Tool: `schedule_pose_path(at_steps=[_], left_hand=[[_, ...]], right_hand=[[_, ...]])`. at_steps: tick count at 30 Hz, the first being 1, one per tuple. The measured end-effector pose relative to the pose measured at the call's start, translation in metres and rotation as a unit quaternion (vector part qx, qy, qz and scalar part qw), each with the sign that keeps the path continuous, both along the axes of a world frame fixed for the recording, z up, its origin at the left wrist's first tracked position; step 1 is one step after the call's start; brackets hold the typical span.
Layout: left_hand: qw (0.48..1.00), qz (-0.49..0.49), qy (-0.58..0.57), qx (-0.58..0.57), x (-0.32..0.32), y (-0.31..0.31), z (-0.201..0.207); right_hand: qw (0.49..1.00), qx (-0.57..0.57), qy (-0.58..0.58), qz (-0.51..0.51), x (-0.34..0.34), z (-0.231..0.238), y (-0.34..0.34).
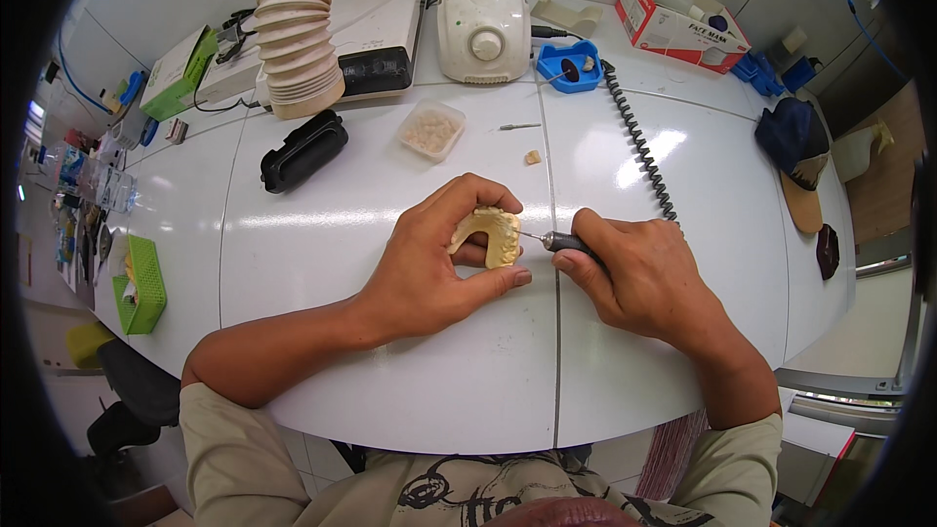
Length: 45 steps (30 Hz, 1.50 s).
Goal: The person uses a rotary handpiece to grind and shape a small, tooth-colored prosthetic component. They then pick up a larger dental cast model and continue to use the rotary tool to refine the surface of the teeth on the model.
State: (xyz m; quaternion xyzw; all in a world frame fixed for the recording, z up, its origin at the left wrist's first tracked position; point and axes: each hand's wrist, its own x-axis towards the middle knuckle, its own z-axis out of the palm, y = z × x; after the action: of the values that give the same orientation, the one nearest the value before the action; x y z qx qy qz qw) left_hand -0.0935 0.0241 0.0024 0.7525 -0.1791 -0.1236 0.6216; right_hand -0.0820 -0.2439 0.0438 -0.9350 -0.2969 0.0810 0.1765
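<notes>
Head: left hand holds one dental cast, right hand one handpiece.

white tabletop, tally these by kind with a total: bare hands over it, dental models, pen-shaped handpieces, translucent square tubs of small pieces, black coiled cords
Bare hands, left hand and right hand: 2
Yellowish horseshoe-shaped dental model: 1
Black pen-shaped handpiece: 1
Translucent square plastic tub of small pieces: 1
Black coiled cord: 1
Total: 6
</notes>
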Motion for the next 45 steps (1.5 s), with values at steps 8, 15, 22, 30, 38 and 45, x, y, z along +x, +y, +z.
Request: schedule_pose_path(at_steps=[8,15,22,30,38,45], left_hand=[[1.0,0.0,0.0,-0.001,-0.0002,0.0,0.0001],[1.0,-0.001,-0.002,-0.001,0.0004,0.0003,-0.0014],[1.0,0.003,-0.002,-0.008,-0.0002,0.0003,-0.0016],[1.0,0.002,-0.001,-0.004,-0.0002,-0.0001,0.0005],[1.0,0.001,0.002,-0.007,-0.0004,0.0003,-0.0006],[1.0,0.003,-0.001,-0.004,-0.0004,0.0001,-0.0005]], right_hand=[[1.0,-0.005,-0.002,0.001,0.0004,-0.0012,-0.0003],[1.0,-0.004,-0.004,0.002,0.0001,-0.0005,-0.0004],[1.0,0.003,-0.008,0.002,0.0,-0.0004,-0.0001],[1.0,0.002,-0.006,0.001,0.0003,-0.0001,0.0],[1.0,0.0,-0.005,0.002,0.0002,-0.0003,0.0],[1.0,0.003,-0.008,0.003,0.0001,-0.0005,0.0]])
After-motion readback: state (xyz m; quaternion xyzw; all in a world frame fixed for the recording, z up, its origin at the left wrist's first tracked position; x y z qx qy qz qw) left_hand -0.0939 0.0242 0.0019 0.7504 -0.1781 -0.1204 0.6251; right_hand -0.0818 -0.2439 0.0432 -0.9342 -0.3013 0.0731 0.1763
